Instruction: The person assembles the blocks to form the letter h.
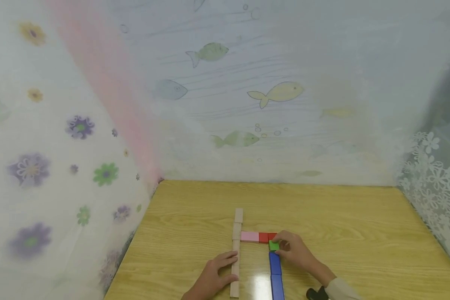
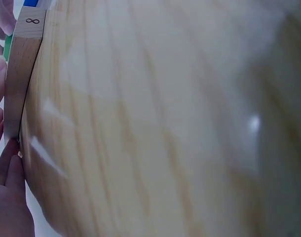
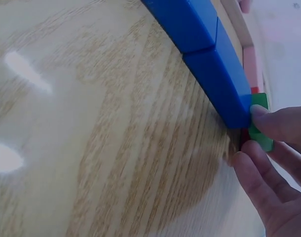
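Note:
My right hand pinches a green block between thumb and fingers, at the corner where red blocks meet a line of blue blocks. In the right wrist view, the green block sits right against the end of a blue block. My left hand rests its fingers and thumb on a long row of plain wooden blocks. One wooden block bears an "8"-like mark in the left wrist view. A pink block joins the wooden row to the red ones.
All the blocks lie on a wood-grain table. A pale wall sheet with fish drawings rises behind it, and a flowered sheet flanks the left side. Some black object shows beside the right sleeve.

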A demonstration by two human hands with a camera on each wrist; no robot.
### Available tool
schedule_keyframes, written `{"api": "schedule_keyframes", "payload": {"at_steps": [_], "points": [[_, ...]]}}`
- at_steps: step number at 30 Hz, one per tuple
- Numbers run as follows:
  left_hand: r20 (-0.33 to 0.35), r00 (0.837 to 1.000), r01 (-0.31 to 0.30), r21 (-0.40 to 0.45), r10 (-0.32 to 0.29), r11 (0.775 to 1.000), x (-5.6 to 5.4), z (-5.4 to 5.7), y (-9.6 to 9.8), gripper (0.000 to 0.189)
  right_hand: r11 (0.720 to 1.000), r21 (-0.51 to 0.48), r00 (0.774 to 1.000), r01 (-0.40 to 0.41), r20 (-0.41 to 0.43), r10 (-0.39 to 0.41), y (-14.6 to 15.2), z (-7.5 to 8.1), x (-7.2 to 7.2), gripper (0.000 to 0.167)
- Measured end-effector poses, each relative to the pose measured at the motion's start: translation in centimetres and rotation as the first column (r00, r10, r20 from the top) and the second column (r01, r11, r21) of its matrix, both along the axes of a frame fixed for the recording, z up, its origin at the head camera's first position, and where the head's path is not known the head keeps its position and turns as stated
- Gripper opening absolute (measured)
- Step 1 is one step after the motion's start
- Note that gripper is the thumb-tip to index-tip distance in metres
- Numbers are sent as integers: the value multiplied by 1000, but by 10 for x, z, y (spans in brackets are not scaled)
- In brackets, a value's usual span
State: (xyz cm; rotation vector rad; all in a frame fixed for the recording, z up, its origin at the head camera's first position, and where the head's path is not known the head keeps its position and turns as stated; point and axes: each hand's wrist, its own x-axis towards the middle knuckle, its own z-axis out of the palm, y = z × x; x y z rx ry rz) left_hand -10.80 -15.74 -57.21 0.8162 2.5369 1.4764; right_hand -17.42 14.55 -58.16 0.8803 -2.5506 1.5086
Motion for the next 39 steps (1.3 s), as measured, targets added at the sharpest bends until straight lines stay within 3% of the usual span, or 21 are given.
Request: {"api": "schedule_keyframes", "payload": {"at_steps": [8,12,17,20,29,34,39], "points": [[-19,1000,-21,-18,21,1000,-9,-33,-5,53,1000,24,1000,4,-28,-3,0,1,1,28],[-42,999,-21,-7,20,1000,-9,-30,-3,52,999,41,1000,17,3,-17,1,1,1,27],[-51,999,-10,8,10,1000,-4,-11,1,49,997,44,997,56,41,-58,1,1,1,30],[-37,999,-11,9,11,1000,-3,-6,2,49,995,54,995,79,50,-82,1,0,0,33],[-40,999,-20,-20,19,1000,-10,-33,-3,53,994,50,988,101,115,-106,-3,-2,1,38],[-66,998,-14,-16,13,1000,-9,-34,-5,53,993,31,987,111,113,-114,-4,-3,1,37],[-47,999,-15,-13,14,1000,-8,-33,-4,54,994,16,988,106,113,-107,-3,-4,2,33]]}}
